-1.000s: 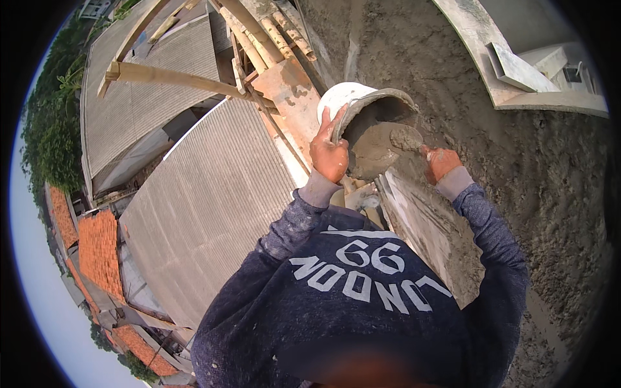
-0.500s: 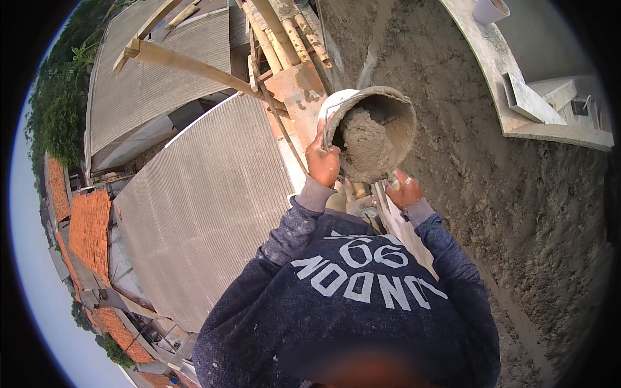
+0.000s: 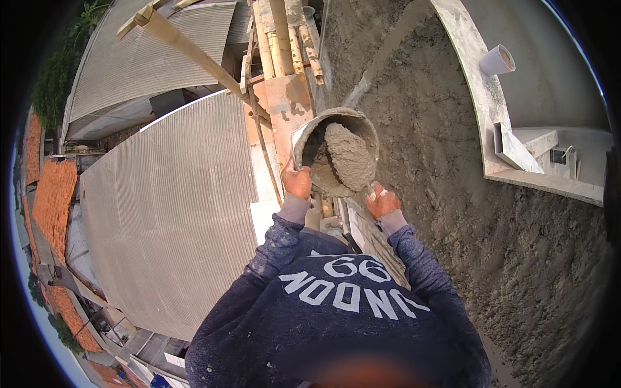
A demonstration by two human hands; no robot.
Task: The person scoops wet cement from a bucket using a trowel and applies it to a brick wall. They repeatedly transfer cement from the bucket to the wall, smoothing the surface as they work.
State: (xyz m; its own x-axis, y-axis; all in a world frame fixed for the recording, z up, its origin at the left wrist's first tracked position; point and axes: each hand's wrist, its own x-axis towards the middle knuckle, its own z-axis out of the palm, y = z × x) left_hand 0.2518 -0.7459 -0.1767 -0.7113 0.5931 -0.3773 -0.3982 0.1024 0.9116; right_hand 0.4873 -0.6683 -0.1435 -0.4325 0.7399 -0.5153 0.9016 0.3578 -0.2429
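Observation:
A mortar-smeared bucket (image 3: 317,132) is tilted in front of me, its mouth facing me. My left hand (image 3: 297,182) is closed on its near left edge. My right hand (image 3: 383,202) is closed at the near right of the bucket, around what looks like a trowel's handle. A thick heap of wet grey mortar (image 3: 351,157) stands up in the bucket's mouth, in line with that hand. The trowel's blade is hidden under the mortar. More mortar lies lower inside the bucket.
To the right rises a wall (image 3: 440,187) coated in rough wet mortar. It has a framed opening, with a white cup (image 3: 497,60) on its edge. Bamboo poles (image 3: 275,39) and a stained board (image 3: 291,107) lie ahead. Corrugated roofing (image 3: 168,213) spreads out on the left, lower down.
The mortar heap has come up toward the bucket's mouth and turned more upright with my right hand. Bucket and both hands sit further left and lower in view as the view shifted.

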